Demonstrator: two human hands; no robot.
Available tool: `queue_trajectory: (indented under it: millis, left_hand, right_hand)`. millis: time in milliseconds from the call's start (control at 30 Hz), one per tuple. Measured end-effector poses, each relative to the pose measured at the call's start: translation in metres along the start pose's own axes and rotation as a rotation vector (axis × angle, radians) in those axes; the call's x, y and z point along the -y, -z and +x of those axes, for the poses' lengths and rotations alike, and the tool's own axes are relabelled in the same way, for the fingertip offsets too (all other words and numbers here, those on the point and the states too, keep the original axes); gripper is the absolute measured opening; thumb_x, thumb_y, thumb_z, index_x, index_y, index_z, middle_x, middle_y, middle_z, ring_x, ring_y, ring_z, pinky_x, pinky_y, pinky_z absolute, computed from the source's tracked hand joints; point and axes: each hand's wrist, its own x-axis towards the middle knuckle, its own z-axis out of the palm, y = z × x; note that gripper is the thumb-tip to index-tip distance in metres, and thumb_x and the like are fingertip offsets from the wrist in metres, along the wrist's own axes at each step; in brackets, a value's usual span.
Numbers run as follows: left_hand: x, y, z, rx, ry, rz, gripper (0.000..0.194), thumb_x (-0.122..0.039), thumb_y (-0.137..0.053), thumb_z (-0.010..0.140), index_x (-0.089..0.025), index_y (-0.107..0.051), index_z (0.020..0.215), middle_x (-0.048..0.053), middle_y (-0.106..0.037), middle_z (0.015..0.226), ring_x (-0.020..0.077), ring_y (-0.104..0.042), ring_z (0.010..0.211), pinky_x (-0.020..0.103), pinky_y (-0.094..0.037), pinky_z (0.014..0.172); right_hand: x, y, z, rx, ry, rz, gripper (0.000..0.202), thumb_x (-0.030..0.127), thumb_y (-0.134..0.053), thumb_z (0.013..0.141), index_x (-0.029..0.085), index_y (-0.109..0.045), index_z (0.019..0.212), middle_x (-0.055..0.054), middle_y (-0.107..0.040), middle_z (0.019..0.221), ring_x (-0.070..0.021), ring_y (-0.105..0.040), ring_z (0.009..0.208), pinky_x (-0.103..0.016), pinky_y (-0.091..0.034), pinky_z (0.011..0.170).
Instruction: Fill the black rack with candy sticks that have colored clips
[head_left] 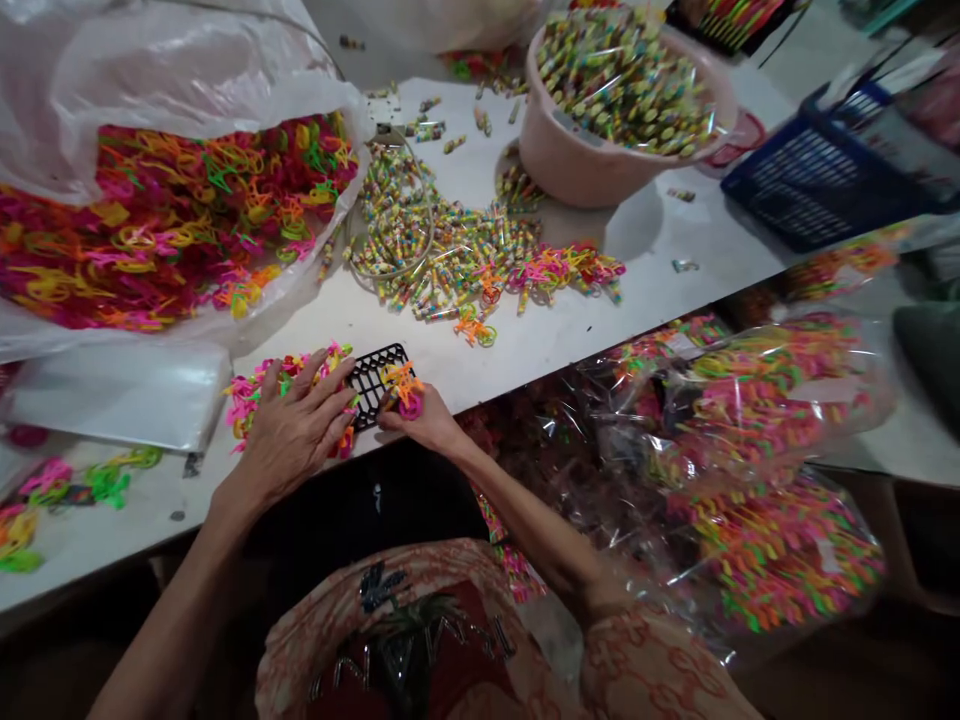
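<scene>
My left hand (300, 415) lies palm down with its fingers spread over a row of bright pink, green and red plastic pieces (241, 400). These pieces cover the left part of a black grid tray (367, 378), whose bare slots show between my hands. At the tray's right end, my right hand (426, 420) is closed around a few small orange and purple plastic pieces (405, 388). Its fingertips are partly hidden by them. What lies under my left palm cannot be seen.
A large plastic bag (172, 240) of coloured pieces lies open at the left, near clear sleeves (120, 395). Small patterned tubes (442, 250) are heaped behind the tray. Beyond stand a pink basin (577, 165) of tubes and a blue basket (825, 170). Packed bags (780, 390) fill the right.
</scene>
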Motion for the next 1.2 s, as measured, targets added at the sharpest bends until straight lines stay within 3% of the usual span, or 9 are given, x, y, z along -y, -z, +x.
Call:
queue_trajectory:
  millis: [133, 233, 400, 567, 767, 900, 1000, 1100, 1200]
  left_hand:
    - [0.002, -0.004, -0.001, -0.046, -0.038, 0.012, 0.03, -0.029, -0.04, 0.097, -0.025, -0.063, 0.115, 0.002, -0.054, 0.144, 0.0231, -0.035, 0.143, 0.047, -0.01, 0.12]
    - [0.002, -0.006, -0.002, -0.054, -0.048, 0.006, 0.034, -0.029, -0.039, 0.097, -0.024, -0.057, 0.126, 0.003, -0.052, 0.145, 0.0233, -0.033, 0.144, 0.05, -0.01, 0.12]
    - [0.0, -0.002, -0.002, 0.043, -0.001, -0.027, 0.044, -0.03, -0.035, 0.098, -0.026, -0.044, 0.141, 0.004, -0.047, 0.149, 0.0246, -0.029, 0.146, 0.053, -0.009, 0.12]
    - [-0.003, 0.001, -0.001, 0.11, 0.057, -0.09, 0.047, -0.029, -0.033, 0.098, -0.029, -0.04, 0.144, 0.004, -0.043, 0.152, 0.026, -0.024, 0.148, 0.058, -0.005, 0.12]
    - [-0.005, 0.003, 0.001, 0.135, 0.089, -0.13, 0.047, -0.029, -0.033, 0.098, -0.029, -0.04, 0.144, 0.003, -0.042, 0.153, 0.0253, -0.024, 0.148, 0.057, -0.005, 0.12]
    - [-0.005, 0.002, 0.001, 0.133, 0.041, -0.128, 0.044, -0.035, -0.036, 0.098, -0.034, -0.044, 0.141, 0.002, -0.039, 0.155, 0.0279, -0.022, 0.148, 0.062, -0.003, 0.118]
    - [-0.003, 0.001, 0.0, 0.123, 0.016, -0.121, 0.042, -0.039, -0.038, 0.097, -0.035, -0.048, 0.138, 0.002, -0.044, 0.152, 0.0307, -0.023, 0.148, 0.065, -0.002, 0.116]
    - [0.0, 0.004, -0.002, 0.134, 0.012, -0.129, 0.041, -0.039, -0.037, 0.097, -0.037, -0.049, 0.136, 0.001, -0.047, 0.15, 0.0309, -0.026, 0.147, 0.063, -0.007, 0.116]
    - [0.003, 0.01, 0.001, 0.11, 0.046, -0.092, 0.041, -0.039, -0.034, 0.098, -0.037, -0.05, 0.135, 0.001, -0.043, 0.153, 0.0297, -0.027, 0.146, 0.062, -0.01, 0.116]
  right_hand:
    - [0.0, -0.02, 0.001, -0.1, 0.079, -0.061, 0.009, 0.021, -0.063, 0.073, 0.017, -0.059, 0.067, 0.0, -0.06, 0.071, -0.0132, -0.055, 0.067, -0.024, -0.043, 0.064]
    - [0.0, -0.026, 0.004, -0.075, 0.183, -0.251, 0.015, 0.019, -0.06, 0.076, 0.018, -0.055, 0.062, -0.002, -0.058, 0.071, -0.015, -0.054, 0.07, -0.025, -0.042, 0.067]
    - [0.0, -0.028, 0.0, -0.034, 0.208, -0.53, 0.015, 0.018, -0.055, 0.081, 0.019, -0.057, 0.066, -0.003, -0.056, 0.077, -0.0152, -0.052, 0.071, -0.025, -0.039, 0.065]
    - [-0.006, -0.029, -0.002, -0.052, 0.206, -0.557, 0.013, 0.016, -0.056, 0.081, 0.019, -0.062, 0.07, -0.003, -0.056, 0.081, -0.0151, -0.052, 0.075, -0.024, -0.038, 0.065]
    - [0.003, -0.015, 0.01, 0.095, 0.155, -0.639, 0.011, 0.023, -0.057, 0.084, 0.018, -0.067, 0.083, -0.007, -0.063, 0.089, -0.0177, -0.057, 0.079, -0.026, -0.041, 0.069]
    - [0.022, -0.027, 0.011, 0.182, 0.102, -0.845, 0.022, 0.023, -0.055, 0.086, 0.016, -0.067, 0.103, -0.012, -0.066, 0.106, -0.0227, -0.061, 0.086, -0.03, -0.042, 0.071]
    - [0.025, -0.035, 0.009, 0.185, 0.106, -0.84, 0.024, 0.019, -0.053, 0.087, 0.015, -0.068, 0.105, -0.013, -0.066, 0.105, -0.0231, -0.062, 0.09, -0.031, -0.043, 0.073]
    - [0.013, -0.015, 0.004, 0.086, 0.184, -0.617, 0.028, 0.015, -0.058, 0.082, 0.016, -0.068, 0.108, -0.007, -0.065, 0.094, -0.0179, -0.06, 0.086, -0.028, -0.045, 0.074]
    - [0.001, 0.033, 0.002, -0.179, 0.165, -0.457, 0.037, 0.019, -0.06, 0.081, 0.017, -0.064, 0.118, -0.002, -0.063, 0.087, -0.0142, -0.057, 0.073, -0.027, -0.047, 0.071]
